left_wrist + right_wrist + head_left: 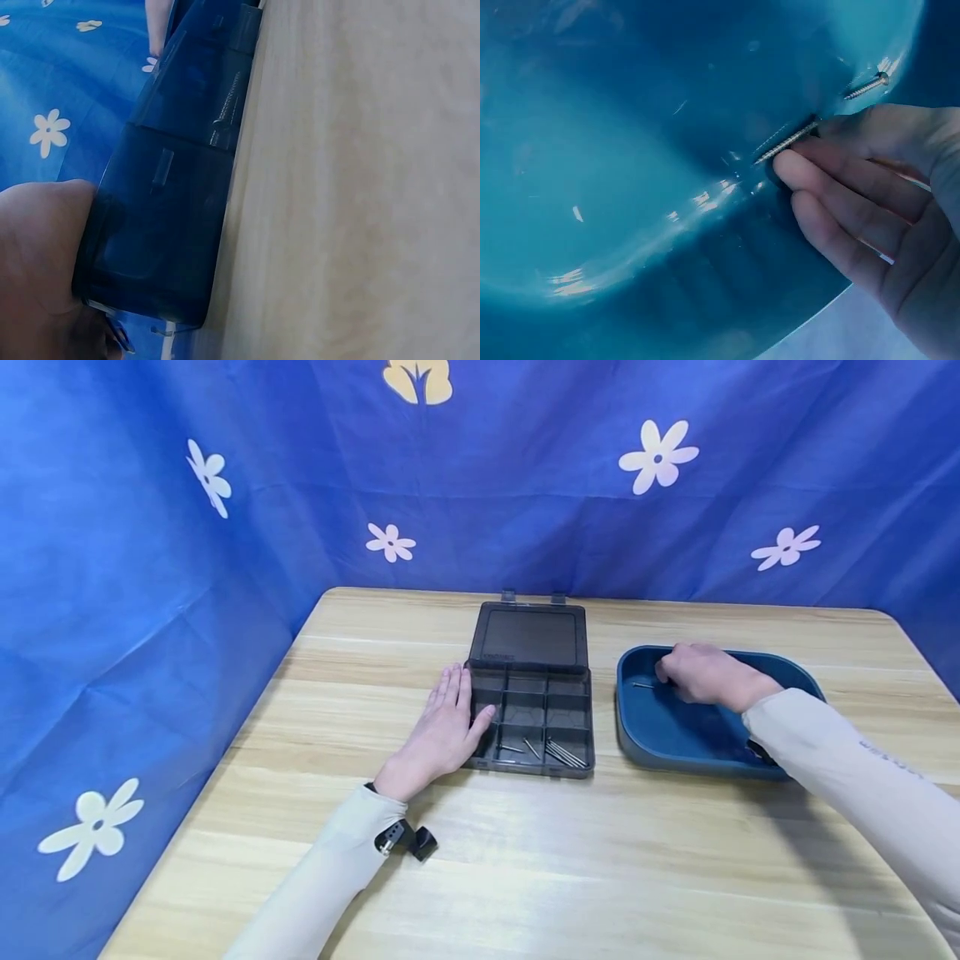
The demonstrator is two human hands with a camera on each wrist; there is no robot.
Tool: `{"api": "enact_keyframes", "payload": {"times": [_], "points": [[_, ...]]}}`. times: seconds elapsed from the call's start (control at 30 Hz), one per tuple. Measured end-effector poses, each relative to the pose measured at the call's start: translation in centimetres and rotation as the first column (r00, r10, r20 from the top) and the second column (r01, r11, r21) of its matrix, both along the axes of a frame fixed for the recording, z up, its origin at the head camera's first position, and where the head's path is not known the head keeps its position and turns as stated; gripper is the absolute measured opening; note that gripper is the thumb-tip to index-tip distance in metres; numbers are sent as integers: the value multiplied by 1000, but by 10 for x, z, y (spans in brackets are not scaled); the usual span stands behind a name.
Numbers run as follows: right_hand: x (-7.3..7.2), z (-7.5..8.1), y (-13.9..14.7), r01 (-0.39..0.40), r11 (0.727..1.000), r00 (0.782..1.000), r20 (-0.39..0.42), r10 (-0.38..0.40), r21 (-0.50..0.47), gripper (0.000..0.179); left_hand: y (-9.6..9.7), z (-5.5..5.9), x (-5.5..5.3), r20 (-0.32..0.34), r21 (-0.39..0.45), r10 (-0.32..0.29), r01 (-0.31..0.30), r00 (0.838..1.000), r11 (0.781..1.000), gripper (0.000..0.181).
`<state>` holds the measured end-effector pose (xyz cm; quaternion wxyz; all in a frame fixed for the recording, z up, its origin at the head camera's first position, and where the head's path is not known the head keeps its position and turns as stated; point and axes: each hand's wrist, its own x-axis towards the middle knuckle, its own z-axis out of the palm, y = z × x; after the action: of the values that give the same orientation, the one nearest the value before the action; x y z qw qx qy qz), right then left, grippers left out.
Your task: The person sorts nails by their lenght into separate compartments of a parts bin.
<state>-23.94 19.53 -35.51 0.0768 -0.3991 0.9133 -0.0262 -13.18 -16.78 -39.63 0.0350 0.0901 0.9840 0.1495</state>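
My right hand [701, 672] reaches into the dark blue basin, where its thumb and fingertips pinch a screw [786, 143] low against the bottom. A second, shorter-looking screw [867, 87] lies in the basin beyond the thumb. My left hand [442, 727] rests with straight fingers along the left side of a dark translucent compartment box [528, 770], its thumb reaching over the side wall. Several long screws [566, 754] lie in the box's front right compartment. Smaller screws [531, 747] sit in the front middle and front left compartments.
The box's lid [532, 635] lies folded back towards the far table edge. To the right of the box stands the dark blue basin [697, 765] with raised walls. A blue flowered curtain [525, 510] hangs behind and to the left of the wooden table [540, 868].
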Motion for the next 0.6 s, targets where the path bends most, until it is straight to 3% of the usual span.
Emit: {"api": "enact_keyframes", "payload": {"times": [0.23, 0.6], "points": [[0, -7, 5, -20, 999, 999, -34, 18, -42, 32, 1, 0, -1, -3, -2, 6, -6, 1000, 1000, 76], [-1, -12, 11, 30, 998, 1000, 11, -30, -63, 27, 2, 0, 1, -11, -8, 8, -8, 1000, 1000, 75]]}}
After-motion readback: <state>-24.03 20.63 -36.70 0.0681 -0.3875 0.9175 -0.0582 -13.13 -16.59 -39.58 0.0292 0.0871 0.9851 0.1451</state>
